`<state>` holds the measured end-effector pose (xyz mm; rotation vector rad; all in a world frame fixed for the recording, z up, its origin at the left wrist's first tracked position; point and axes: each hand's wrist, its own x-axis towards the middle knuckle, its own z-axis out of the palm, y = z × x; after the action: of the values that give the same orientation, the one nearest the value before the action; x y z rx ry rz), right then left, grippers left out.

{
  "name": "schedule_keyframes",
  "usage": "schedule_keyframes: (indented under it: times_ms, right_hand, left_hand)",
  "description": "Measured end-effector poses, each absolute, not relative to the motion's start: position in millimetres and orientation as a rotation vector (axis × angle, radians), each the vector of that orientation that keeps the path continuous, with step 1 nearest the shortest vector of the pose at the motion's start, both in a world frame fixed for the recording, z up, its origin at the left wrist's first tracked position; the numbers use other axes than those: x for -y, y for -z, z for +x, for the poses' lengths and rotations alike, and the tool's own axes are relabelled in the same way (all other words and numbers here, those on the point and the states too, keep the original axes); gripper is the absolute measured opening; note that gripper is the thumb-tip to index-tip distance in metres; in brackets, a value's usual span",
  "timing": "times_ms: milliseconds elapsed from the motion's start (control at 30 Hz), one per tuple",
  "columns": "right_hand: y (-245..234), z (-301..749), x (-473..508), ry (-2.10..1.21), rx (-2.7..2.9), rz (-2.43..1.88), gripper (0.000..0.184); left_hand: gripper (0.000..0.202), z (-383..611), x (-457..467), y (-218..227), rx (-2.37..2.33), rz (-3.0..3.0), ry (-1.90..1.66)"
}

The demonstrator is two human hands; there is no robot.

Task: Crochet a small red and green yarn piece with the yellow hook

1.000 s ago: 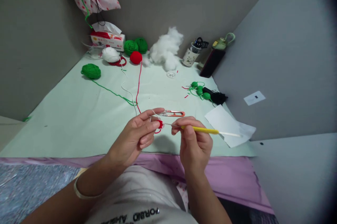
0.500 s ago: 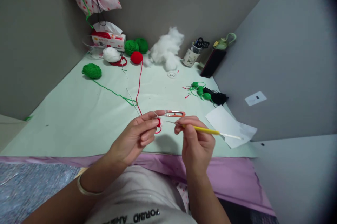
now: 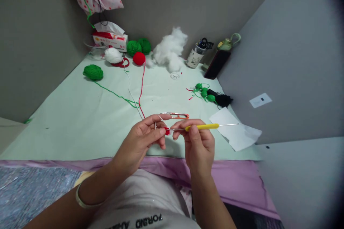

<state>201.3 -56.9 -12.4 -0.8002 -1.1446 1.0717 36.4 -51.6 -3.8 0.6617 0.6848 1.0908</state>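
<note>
My left hand point(image 3: 146, 136) pinches a small red and white crochet piece point(image 3: 167, 131) between thumb and fingers, with white yarn passing over its index finger. In my right hand point(image 3: 200, 143) is a crochet hook point(image 3: 202, 127) with a yellow handle and a metal shaft at each end. The hook's left tip meets the crochet piece; whether it sits inside a stitch is too small to tell. Orange thread snips point(image 3: 179, 115) lie on the table just beyond my hands. Red yarn point(image 3: 141, 89) and white yarn point(image 3: 130, 93) run back across the table from my left hand.
Along the back stand a tissue box point(image 3: 110, 41), a white yarn ball point(image 3: 113, 55), a red yarn ball point(image 3: 139, 58), white stuffing point(image 3: 170, 51), a pen cup point(image 3: 195, 57) and a dark phone point(image 3: 217, 64). Green crocheted balls point(image 3: 204, 92) and white paper point(image 3: 233, 128) lie right; a green yarn ball point(image 3: 93, 72) lies left.
My right hand has moved left, bringing the hook's tip to the crochet piece. The hook is more level. My left hand has turned the piece slightly, and it sits a little lower and further right.
</note>
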Motion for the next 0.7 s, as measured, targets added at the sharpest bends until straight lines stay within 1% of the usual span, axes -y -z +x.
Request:
schedule_keyframes:
  times_ms: [133, 233, 333, 467, 533, 600, 700]
  right_hand:
    - [12.2, 200.2, 63.4, -0.889, 1.265, -0.864, 0.021]
    - [14.3, 199.8, 67.8, -0.654, 1.447, -0.877, 0.023]
    - [16.8, 200.6, 69.0, -0.416, 1.641, -0.813, 0.028]
    - [18.5, 200.1, 68.1, -0.064, 1.905, -0.855, 0.035]
    - [19.1, 198.8, 68.0, 0.070, 1.949, -0.903, 0.040]
    - [19.6, 197.7, 68.0, 0.038, 1.899, -0.909, 0.040]
    - [19.1, 196.9, 66.0, -0.288, 1.626, -0.913, 0.028]
  left_hand:
    - [0.024, 37.0, 52.2, 1.9, -0.737, 0.757, -1.137]
    - [0.025, 38.4, 54.1, -0.7, -0.821, 0.833, -1.174]
    - [0.026, 41.0, 56.9, -2.8, -0.890, 0.878, -1.202]
    - [0.036, 43.3, 59.1, -2.1, -0.924, 0.825, -1.237]
    - [0.041, 42.1, 57.7, -0.7, -0.864, 0.755, -1.214]
    - [0.042, 39.1, 54.2, 0.5, -0.758, 0.654, -1.120]
    - [0.039, 34.1, 48.4, 0.7, -0.669, 0.508, -1.018]
